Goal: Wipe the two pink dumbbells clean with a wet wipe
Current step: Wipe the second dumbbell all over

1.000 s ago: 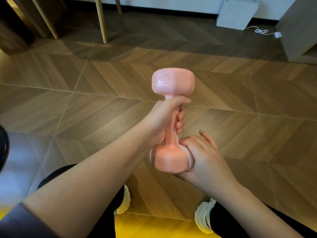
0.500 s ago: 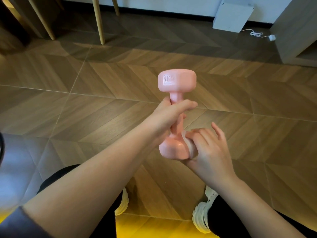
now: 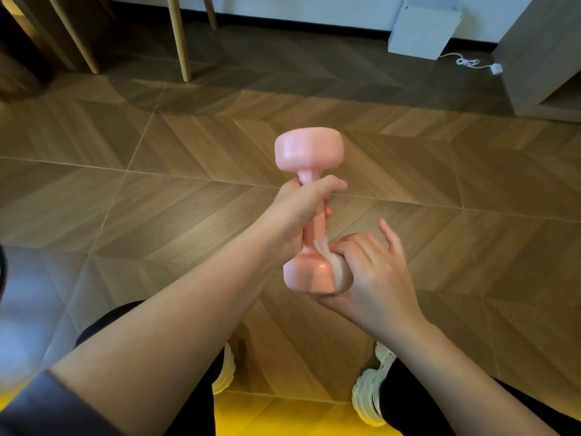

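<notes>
A pink dumbbell point(image 3: 308, 152) stands upright in the air above the floor. My left hand point(image 3: 295, 212) is wrapped around its handle. Against the right side of its lower head, my right hand point(image 3: 374, 272) presses a white wet wipe point(image 3: 338, 269), with the little finger lifted. Only one dumbbell is in view.
Wood-pattern floor point(image 3: 157, 196) lies below. Chair legs point(image 3: 179, 39) stand at the back left, a white box point(image 3: 421, 26) with a cable point(image 3: 471, 62) at the back right, a grey cabinet point(image 3: 540, 55) at far right. My white shoes point(image 3: 371, 394) sit on a yellow mat point(image 3: 283, 416).
The dumbbell has turned about its handle, so the 1KG marking on the top head no longer faces me. My right hand with the wipe has shifted around the lower head.
</notes>
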Available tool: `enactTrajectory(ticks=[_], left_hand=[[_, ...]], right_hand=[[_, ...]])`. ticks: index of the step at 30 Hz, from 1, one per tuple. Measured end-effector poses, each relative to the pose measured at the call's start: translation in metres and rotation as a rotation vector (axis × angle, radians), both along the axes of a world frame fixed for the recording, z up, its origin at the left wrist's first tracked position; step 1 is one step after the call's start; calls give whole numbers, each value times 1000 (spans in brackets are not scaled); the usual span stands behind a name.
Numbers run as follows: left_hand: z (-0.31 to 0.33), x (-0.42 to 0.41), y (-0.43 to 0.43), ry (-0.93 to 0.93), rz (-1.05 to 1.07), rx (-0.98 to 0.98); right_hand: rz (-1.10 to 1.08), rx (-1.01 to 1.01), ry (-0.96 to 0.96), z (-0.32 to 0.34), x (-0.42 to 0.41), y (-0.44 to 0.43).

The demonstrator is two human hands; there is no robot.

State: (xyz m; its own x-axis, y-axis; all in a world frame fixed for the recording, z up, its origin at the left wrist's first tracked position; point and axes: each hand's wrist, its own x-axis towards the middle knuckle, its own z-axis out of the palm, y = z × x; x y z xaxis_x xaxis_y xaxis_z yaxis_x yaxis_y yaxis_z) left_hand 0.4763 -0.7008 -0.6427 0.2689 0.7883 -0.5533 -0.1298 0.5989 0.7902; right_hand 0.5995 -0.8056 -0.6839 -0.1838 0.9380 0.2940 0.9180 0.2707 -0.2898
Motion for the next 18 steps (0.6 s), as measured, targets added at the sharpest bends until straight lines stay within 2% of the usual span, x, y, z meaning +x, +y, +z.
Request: enactTrajectory(ticks=[4, 6, 11, 15, 18], left_hand=[[0, 7, -5, -90, -53, 0], [0, 9, -4, -52, -31, 28], [-2, 4, 1, -24, 25, -60], [0, 2, 3, -109, 2, -46], [-2, 4, 0, -61, 33, -7]], right_hand=[[-49, -14, -83, -4, -6, 1], [-87, 37, -117, -4, -2, 2], [-81, 97, -72, -8, -2, 2], [-36, 100, -44, -8, -3, 6], [-78, 82, -78, -10, 0, 5]])
